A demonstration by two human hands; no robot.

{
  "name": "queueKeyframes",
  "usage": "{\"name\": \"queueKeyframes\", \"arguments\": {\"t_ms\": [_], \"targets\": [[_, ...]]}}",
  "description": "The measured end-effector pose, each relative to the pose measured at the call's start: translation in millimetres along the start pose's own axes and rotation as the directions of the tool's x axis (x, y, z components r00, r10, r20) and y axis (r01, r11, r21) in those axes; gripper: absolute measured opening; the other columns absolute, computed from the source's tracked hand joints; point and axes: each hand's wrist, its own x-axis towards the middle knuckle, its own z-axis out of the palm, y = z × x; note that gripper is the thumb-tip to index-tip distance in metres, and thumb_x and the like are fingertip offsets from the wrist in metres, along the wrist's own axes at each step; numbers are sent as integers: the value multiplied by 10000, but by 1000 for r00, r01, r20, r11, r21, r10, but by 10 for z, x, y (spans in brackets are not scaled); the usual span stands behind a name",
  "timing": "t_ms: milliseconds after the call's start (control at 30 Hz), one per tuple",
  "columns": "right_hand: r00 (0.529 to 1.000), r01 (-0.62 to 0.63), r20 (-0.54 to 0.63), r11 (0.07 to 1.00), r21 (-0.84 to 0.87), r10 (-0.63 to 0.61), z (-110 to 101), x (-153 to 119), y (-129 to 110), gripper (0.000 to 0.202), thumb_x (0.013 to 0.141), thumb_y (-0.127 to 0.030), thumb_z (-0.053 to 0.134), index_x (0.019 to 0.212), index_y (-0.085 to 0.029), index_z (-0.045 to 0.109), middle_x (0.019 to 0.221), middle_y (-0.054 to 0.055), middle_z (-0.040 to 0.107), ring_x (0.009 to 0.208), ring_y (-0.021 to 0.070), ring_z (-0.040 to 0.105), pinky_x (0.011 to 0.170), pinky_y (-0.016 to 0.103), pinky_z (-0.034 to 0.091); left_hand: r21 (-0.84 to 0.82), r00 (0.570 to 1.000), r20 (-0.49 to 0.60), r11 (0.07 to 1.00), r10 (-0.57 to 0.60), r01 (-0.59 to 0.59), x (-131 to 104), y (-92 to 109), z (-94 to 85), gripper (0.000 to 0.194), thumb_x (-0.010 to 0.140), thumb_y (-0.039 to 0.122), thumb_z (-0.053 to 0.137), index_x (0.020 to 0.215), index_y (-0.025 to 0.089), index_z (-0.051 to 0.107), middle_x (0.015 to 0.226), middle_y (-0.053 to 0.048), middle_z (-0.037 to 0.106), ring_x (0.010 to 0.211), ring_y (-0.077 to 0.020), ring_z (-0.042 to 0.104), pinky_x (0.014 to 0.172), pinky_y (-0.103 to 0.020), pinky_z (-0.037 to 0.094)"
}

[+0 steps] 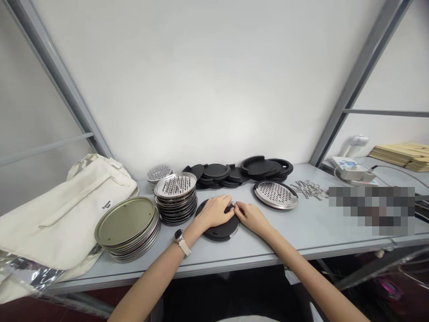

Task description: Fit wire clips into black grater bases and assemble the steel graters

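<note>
A round black disc [219, 230] lies flat on the grey table, with a thin metal edge showing at its lower right. My left hand [217, 212] rests on top of the disc, fingers bent and together near its upper right edge. At that same edge my right hand [250, 216] pinches a small metal wire piece [233, 204], too small to make out fully. To the left stands a stack of round grater plates [176, 185]. Right of my hands lies a round grater [275, 194] in a black rim, beside a pile of metal clips [308, 189].
Black round holders [216, 172] lie heaped along the wall. At left are a stack of olive-topped discs [125, 221] and a cream cloth bag [73, 205]. Smaller grater discs [159, 172] stand behind. Grey frame posts [355, 76] rise on both sides.
</note>
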Motion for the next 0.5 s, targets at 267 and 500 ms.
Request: {"name": "queueKeyframes", "arguments": {"t_ms": [267,500], "targets": [[1000,2,-2,1000,-7,-2,1,2,2,289,919,-292,323,768,-194,548,645,35,633,582,146,566,535,239,237,14,1000,-17,1000,13,-13,-1,-16,23,116,840,306,447,828,193,469,814,-13,557,699,-163,520,563,-282,314],[1000,-4,8,1000,-12,4,-1,-1,-5,283,922,-291,324,778,-195,548,668,38,645,597,146,576,543,238,244,13,999,-28,999,30,-30,0,-31,41,118,841,309,452,838,192,469,825,-17,563,696,-164,518,570,-275,322]]}}
